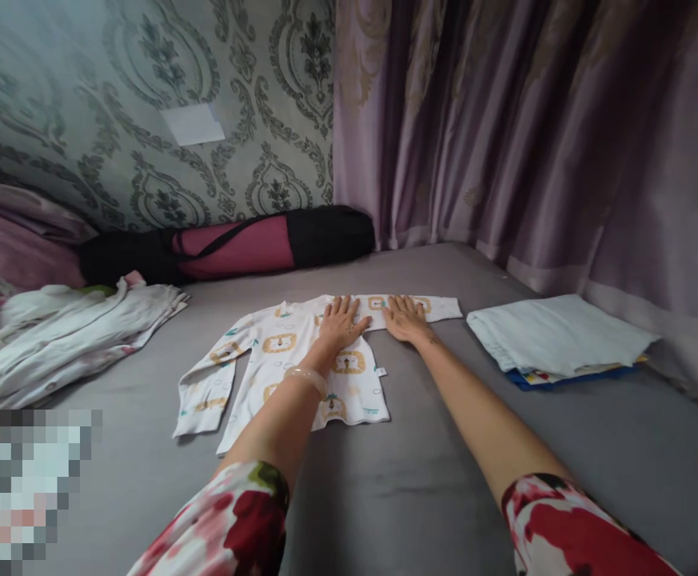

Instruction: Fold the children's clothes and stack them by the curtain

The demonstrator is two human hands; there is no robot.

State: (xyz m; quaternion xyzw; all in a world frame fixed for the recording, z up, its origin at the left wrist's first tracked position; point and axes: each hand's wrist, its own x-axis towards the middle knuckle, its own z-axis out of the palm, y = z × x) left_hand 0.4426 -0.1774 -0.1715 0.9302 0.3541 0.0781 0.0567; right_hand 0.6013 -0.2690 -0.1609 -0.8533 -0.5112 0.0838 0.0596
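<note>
A small white long-sleeved shirt with tan animal prints lies spread on the grey bed surface. My left hand rests palm down near the shirt's right shoulder, fingers apart, with a pale bangle on the wrist. My right hand lies flat on the sleeve that stretches out to the right, its fingers spread. The other sleeve bends down toward the lower left. Neither hand grips the cloth.
Folded pale cloths lie at the right, over something blue. White garments are heaped at the left. A long black and maroon bag lies along the patterned wall. Purple curtains hang at the back right.
</note>
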